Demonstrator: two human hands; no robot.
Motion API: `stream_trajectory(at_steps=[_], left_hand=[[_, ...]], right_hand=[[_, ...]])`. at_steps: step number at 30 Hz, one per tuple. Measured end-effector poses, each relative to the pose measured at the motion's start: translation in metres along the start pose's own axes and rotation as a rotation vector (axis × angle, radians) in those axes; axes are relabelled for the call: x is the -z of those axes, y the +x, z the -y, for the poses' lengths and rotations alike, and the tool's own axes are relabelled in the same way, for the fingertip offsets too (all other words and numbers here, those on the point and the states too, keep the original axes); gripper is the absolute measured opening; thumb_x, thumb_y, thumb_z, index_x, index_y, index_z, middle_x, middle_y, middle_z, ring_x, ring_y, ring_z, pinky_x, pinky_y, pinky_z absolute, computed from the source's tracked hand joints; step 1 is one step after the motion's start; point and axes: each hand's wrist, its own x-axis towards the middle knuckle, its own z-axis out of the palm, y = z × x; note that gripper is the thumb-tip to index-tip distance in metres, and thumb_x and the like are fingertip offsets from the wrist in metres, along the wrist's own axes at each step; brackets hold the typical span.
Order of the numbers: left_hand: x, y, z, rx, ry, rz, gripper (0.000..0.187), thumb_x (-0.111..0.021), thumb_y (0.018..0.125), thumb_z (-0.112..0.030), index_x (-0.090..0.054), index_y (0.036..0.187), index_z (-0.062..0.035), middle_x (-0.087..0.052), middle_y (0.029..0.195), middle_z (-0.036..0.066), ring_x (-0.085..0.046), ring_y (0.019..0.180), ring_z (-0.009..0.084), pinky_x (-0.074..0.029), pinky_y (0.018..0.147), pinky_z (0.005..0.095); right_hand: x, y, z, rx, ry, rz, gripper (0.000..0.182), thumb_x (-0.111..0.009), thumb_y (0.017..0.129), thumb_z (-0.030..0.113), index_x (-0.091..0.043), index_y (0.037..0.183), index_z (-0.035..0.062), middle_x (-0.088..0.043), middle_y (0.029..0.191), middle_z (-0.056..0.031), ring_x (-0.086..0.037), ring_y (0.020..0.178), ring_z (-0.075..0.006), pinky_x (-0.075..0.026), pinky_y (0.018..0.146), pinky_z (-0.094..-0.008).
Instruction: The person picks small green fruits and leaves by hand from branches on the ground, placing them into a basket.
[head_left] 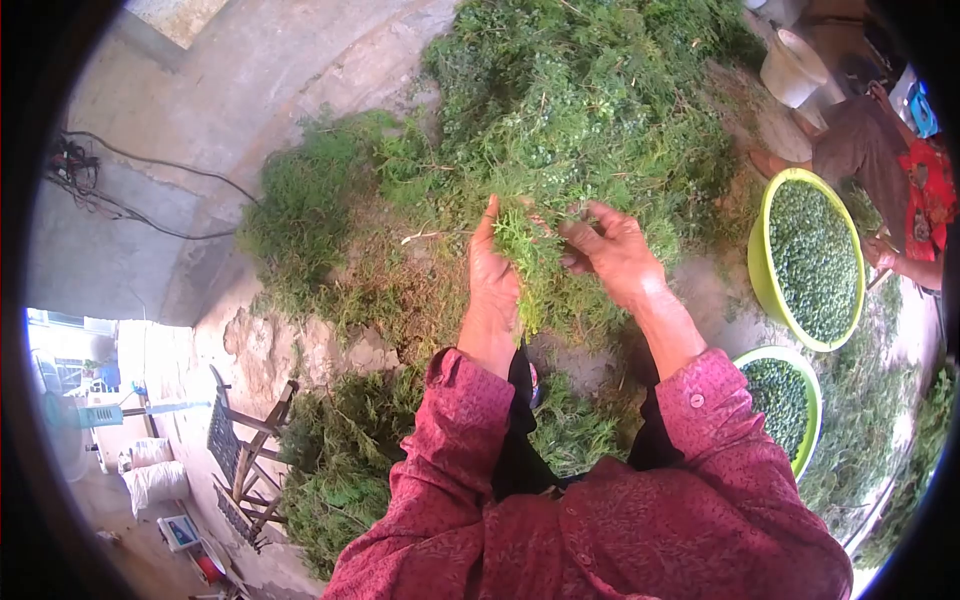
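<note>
My left hand is closed around a leafy green sprig, whose fronds hang down over the palm. Close beside it on the right, my right hand has its thumb and fingers pinched together at the sprig's edge; what sits between the fingertips is too small to make out. Beyond both hands rises a large heap of cut green branches dotted with small pale green berries. A smaller, feathery pile lies to the left.
Two lime-green basins of green berries stand at the right, the nearer basin partly behind my sleeve. Another person sits at far right near a white bucket. A folding chair, more branches and a black cable lie left.
</note>
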Motion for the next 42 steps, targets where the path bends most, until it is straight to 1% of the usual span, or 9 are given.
stream_trajectory(at_steps=[7, 10, 14, 20, 22, 33, 35, 38, 42], left_hand=[[-0.001, 0.001, 0.001, 0.032, -0.006, 0.007, 0.030, -0.054, 0.083, -0.035, -0.056, 0.088, -0.0061, -0.060, 0.072, 0.008, -0.058, 0.064, 0.0206, -0.050, 0.057, 0.0345], [0.002, 0.003, -0.002, 0.079, -0.060, 0.075, 0.030, -0.054, 0.083, -0.036, -0.056, 0.088, -0.0061, -0.060, 0.072, 0.008, -0.058, 0.064, 0.0204, -0.051, 0.057, 0.0346], [-0.009, 0.000, -0.002, -0.018, 0.034, -0.104, 0.031, -0.048, 0.086, -0.034, -0.054, 0.091, -0.0040, -0.053, 0.066, 0.005, -0.053, 0.059, 0.0167, -0.047, 0.045, 0.0290], [-0.013, 0.000, -0.006, -0.031, 0.045, -0.178, 0.030, -0.045, 0.088, -0.034, -0.054, 0.088, -0.0053, -0.054, 0.069, 0.007, -0.051, 0.057, 0.0175, -0.046, 0.052, 0.0303], [0.003, 0.006, -0.008, -0.074, 0.002, -0.079, 0.028, -0.051, 0.086, -0.030, -0.054, 0.093, -0.0032, -0.059, 0.082, 0.010, -0.057, 0.073, 0.0234, -0.049, 0.067, 0.0366], [-0.007, 0.005, -0.001, -0.150, 0.167, -0.221, 0.028, -0.047, 0.089, -0.028, -0.053, 0.092, -0.0012, -0.057, 0.077, 0.010, -0.057, 0.069, 0.0219, -0.050, 0.063, 0.0365], [-0.016, 0.001, -0.001, -0.350, 0.271, -0.381, 0.030, -0.046, 0.089, -0.030, -0.052, 0.094, -0.0016, -0.057, 0.081, 0.010, -0.057, 0.071, 0.0223, -0.050, 0.064, 0.0366], [-0.010, -0.002, -0.026, -0.251, 0.124, -0.186, 0.031, -0.045, 0.089, -0.031, -0.052, 0.098, -0.0025, -0.058, 0.089, 0.011, -0.058, 0.077, 0.0233, -0.050, 0.069, 0.0381], [0.006, 0.013, -0.016, -0.243, 0.125, -0.258, 0.034, -0.045, 0.089, -0.031, -0.051, 0.106, -0.0025, -0.058, 0.100, 0.012, -0.056, 0.088, 0.0251, -0.046, 0.080, 0.0400]], right_hand=[[-0.002, -0.002, 0.003, 0.099, -0.004, 0.056, 0.028, -0.059, 0.083, 0.012, -0.051, 0.107, 0.0003, -0.057, 0.077, -0.0041, -0.053, 0.058, -0.0091, -0.046, 0.053, -0.0217], [-0.004, -0.001, -0.001, 0.148, 0.003, 0.016, 0.012, -0.056, 0.082, 0.010, -0.056, 0.089, 0.0006, -0.055, 0.063, 0.0000, -0.048, 0.051, -0.0056, -0.038, 0.046, -0.0206], [0.001, -0.002, -0.001, 0.026, -0.122, 0.085, 0.010, -0.056, 0.082, 0.013, -0.054, 0.080, 0.0025, -0.051, 0.058, 0.0011, -0.044, 0.047, -0.0051, -0.035, 0.043, -0.0203], [-0.007, -0.013, 0.009, -0.239, 0.271, 0.198, 0.010, -0.054, 0.081, 0.011, -0.051, 0.074, 0.0059, -0.048, 0.055, -0.0039, -0.037, 0.039, -0.0074, -0.027, 0.034, -0.0221], [-0.005, -0.013, 0.006, -0.296, 0.377, 0.237, 0.009, -0.053, 0.081, 0.010, -0.050, 0.074, 0.0063, -0.048, 0.056, -0.0064, -0.036, 0.037, -0.0081, -0.024, 0.032, -0.0220], [-0.002, -0.018, -0.002, -0.667, 0.698, 0.199, 0.009, -0.051, 0.077, 0.015, -0.047, 0.079, 0.0074, -0.049, 0.060, -0.0100, -0.031, 0.036, -0.0094, -0.025, 0.031, -0.0208], [-0.001, -0.025, -0.005, -0.653, 0.681, 0.276, 0.010, -0.051, 0.075, 0.014, -0.049, 0.078, 0.0050, -0.048, 0.056, -0.0084, -0.030, 0.034, -0.0094, -0.026, 0.030, -0.0208], [0.004, -0.032, -0.011, -0.636, 0.685, 0.384, 0.012, -0.051, 0.074, 0.011, -0.054, 0.081, 0.0018, -0.050, 0.059, -0.0066, -0.035, 0.038, -0.0093, -0.030, 0.035, -0.0201], [0.006, -0.027, 0.001, -0.387, 0.792, 0.324, 0.008, -0.050, 0.077, 0.006, -0.054, 0.083, 0.0023, -0.055, 0.074, -0.0070, -0.049, 0.058, -0.0133, -0.038, 0.044, -0.0220]])
